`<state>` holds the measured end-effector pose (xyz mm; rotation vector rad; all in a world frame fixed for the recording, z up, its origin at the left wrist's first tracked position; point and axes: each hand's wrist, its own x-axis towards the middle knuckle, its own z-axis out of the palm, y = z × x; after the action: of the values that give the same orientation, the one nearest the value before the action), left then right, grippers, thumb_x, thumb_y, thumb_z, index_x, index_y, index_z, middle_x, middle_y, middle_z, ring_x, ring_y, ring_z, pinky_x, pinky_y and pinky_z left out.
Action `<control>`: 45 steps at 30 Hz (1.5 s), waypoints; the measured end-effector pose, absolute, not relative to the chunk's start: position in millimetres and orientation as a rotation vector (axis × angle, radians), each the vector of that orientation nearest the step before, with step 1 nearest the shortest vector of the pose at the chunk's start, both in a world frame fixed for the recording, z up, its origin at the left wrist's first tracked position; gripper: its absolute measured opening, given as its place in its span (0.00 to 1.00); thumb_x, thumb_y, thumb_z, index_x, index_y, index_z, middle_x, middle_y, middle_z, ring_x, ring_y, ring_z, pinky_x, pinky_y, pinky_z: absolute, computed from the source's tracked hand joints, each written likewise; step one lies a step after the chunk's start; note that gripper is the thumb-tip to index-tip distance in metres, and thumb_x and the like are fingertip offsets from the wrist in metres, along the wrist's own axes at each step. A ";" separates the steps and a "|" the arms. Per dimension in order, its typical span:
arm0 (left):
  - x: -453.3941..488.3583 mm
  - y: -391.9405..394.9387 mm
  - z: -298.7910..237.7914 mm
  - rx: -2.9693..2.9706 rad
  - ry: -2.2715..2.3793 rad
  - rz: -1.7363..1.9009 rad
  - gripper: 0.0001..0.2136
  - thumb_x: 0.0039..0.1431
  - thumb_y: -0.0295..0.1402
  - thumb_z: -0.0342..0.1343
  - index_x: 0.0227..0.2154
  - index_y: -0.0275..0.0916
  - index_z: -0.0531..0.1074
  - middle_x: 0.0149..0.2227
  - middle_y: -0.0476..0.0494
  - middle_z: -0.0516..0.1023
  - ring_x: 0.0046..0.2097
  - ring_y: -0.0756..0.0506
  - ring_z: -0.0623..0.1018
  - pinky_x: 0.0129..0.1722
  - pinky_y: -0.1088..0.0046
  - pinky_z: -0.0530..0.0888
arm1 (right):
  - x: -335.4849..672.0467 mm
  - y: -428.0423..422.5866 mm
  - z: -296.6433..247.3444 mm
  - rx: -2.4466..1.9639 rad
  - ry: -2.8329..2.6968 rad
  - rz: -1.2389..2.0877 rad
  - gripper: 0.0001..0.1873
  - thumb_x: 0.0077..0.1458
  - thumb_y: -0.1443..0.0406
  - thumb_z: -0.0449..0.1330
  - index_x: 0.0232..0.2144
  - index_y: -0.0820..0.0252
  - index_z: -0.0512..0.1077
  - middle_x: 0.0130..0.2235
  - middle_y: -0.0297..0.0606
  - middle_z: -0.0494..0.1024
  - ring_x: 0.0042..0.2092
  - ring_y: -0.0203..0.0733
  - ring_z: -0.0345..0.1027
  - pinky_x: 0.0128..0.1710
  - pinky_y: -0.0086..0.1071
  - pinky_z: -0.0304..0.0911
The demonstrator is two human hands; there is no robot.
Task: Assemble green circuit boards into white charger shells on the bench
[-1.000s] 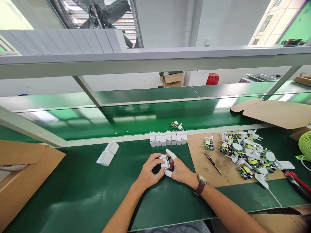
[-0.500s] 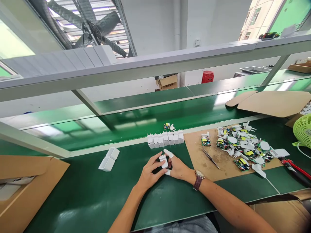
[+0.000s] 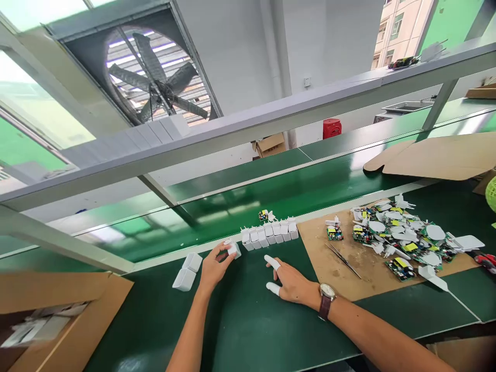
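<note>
My left hand (image 3: 217, 263) is closed on a small white plug adapter housing (image 3: 233, 249), at the left end of a row of similar white housings (image 3: 269, 235). Whether that housing rests on the table or hangs just above it, I cannot tell. My right hand (image 3: 289, 279) is apart from it, empty, its thumb and forefinger spread and covered with white finger cots. To the left of my left hand stand two open white casings (image 3: 188, 271). Behind the row lies a circuit board (image 3: 265, 215) with a white part attached.
On a brown cardboard sheet (image 3: 310, 243) at the right are tweezers (image 3: 344, 261), a single circuit board (image 3: 334, 230) and a heap of boards with white parts (image 3: 403, 232). An open carton (image 3: 112, 305) stands at the left. Red-handled pliers (image 3: 486, 261) lie at the right edge.
My hands have parted. The left has carried the white housing left and away from me to the row's end; the right has let go and opened. The view has shifted too.
</note>
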<state>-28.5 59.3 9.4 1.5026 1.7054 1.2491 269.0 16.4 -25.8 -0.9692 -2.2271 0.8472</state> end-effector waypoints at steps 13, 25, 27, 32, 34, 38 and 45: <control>-20.9 107.2 35.2 1.638 1.632 1.273 0.32 0.58 0.65 0.50 0.35 0.37 0.79 0.55 0.32 0.79 0.53 0.35 0.79 0.55 0.54 0.76 | 268.9 14.4 -29.8 -0.906 -2.260 0.710 0.38 0.58 0.69 0.59 0.69 0.57 0.56 0.45 0.45 0.74 0.42 0.49 0.69 0.45 0.43 0.71; 49.7 197.6 69.6 1.857 1.558 0.627 0.31 0.55 0.65 0.53 0.29 0.39 0.83 0.44 0.35 0.85 0.51 0.30 0.80 0.58 0.53 0.70 | 271.7 15.7 -22.9 -0.995 -2.328 0.779 0.29 0.60 0.66 0.58 0.63 0.63 0.63 0.47 0.48 0.75 0.47 0.52 0.72 0.49 0.45 0.71; 49.3 206.6 70.7 1.788 1.623 0.581 0.31 0.49 0.65 0.58 0.25 0.37 0.82 0.38 0.32 0.86 0.46 0.28 0.82 0.55 0.51 0.72 | 272.9 15.9 -23.3 -0.984 -2.308 0.787 0.28 0.61 0.66 0.57 0.62 0.62 0.63 0.47 0.47 0.75 0.48 0.51 0.71 0.50 0.44 0.71; 25.3 206.2 79.7 1.621 1.729 0.789 0.33 0.49 0.65 0.56 0.28 0.34 0.82 0.40 0.29 0.85 0.45 0.32 0.83 0.48 0.58 0.76 | 273.7 16.2 -23.2 -0.990 -2.316 0.764 0.30 0.60 0.67 0.58 0.64 0.61 0.62 0.47 0.47 0.75 0.46 0.51 0.72 0.49 0.43 0.71; 12.8 196.4 86.4 1.564 1.772 0.971 0.34 0.48 0.65 0.57 0.32 0.33 0.82 0.41 0.30 0.85 0.45 0.35 0.83 0.47 0.60 0.77 | 273.8 17.4 -22.5 -0.992 -2.338 0.739 0.31 0.59 0.67 0.58 0.65 0.62 0.61 0.47 0.47 0.75 0.45 0.51 0.72 0.48 0.43 0.71; -7.1 162.9 107.5 1.487 1.813 1.318 0.33 0.43 0.61 0.63 0.40 0.34 0.81 0.41 0.36 0.85 0.41 0.40 0.83 0.45 0.62 0.78 | 276.0 22.0 -19.8 -0.976 -2.292 0.733 0.32 0.59 0.68 0.58 0.65 0.62 0.60 0.46 0.46 0.75 0.41 0.49 0.71 0.44 0.41 0.70; 6.6 65.0 117.4 1.583 1.684 1.270 0.20 0.48 0.48 0.68 0.37 0.37 0.82 0.34 0.43 0.83 0.34 0.46 0.80 0.37 0.70 0.77 | 278.0 31.2 -23.9 -1.035 -1.963 1.066 0.26 0.62 0.63 0.59 0.62 0.57 0.63 0.37 0.35 0.75 0.32 0.39 0.68 0.35 0.35 0.68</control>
<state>6.6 65.0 117.4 1.5828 1.6835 1.2697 278.0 31.2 -23.9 -1.0351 -1.9631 1.0657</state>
